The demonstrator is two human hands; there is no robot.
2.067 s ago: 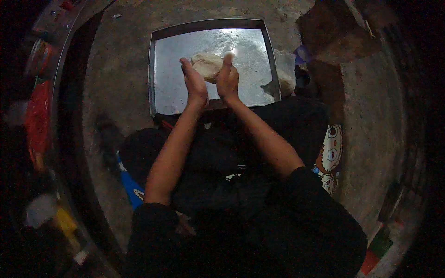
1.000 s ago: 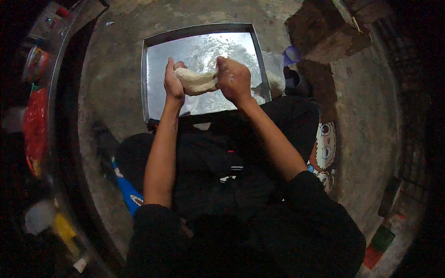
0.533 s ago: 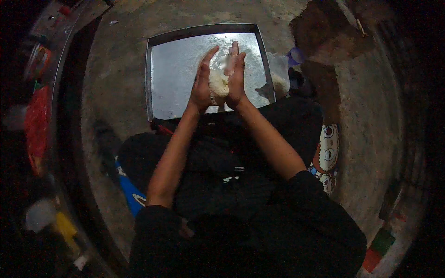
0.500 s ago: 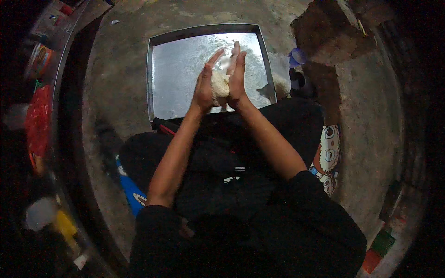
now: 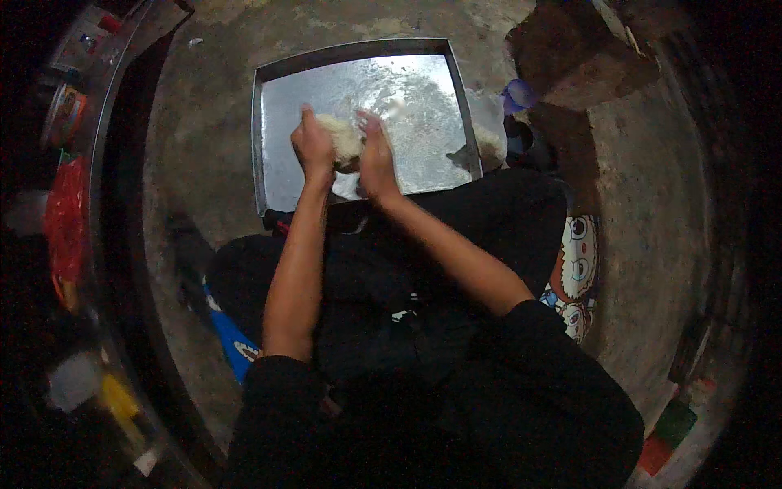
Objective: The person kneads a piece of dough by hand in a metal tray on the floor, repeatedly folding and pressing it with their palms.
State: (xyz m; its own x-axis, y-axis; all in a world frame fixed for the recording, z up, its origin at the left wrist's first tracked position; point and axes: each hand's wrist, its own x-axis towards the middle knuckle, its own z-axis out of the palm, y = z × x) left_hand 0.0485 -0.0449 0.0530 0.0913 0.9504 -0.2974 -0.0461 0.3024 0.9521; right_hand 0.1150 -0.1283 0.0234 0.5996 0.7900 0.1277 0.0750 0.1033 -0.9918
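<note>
A pale, rough lump of dough [image 5: 342, 140] is between my hands, over the square metal tray [image 5: 281, 171] in front of my lap. My left hand [image 5: 314, 148] grips its left side, thumb pointing up and fingers curled behind the lump, partly hidden. On the other side my right hand [image 5: 377, 159] is held upright with fingers stretched out, its palm against or very near the dough; the fingertips are slightly blurred. Wet-looking smears mark the tray's shiny bottom.
To the tray's right lie a clear plastic bag [image 5: 489, 134] with pale stuff in it and a purple cup [image 5: 518, 95]. A brown cardboard box [image 5: 582, 69] stands beyond. Along the left are a red plastic bag [image 5: 67, 224] and a tub [image 5: 65, 116].
Both hands have moved left and slightly nearer with the dough. Earlier the palms pressed it from both sides with fingers pointing up; now my left hand has curled round it and the right is more apart.
</note>
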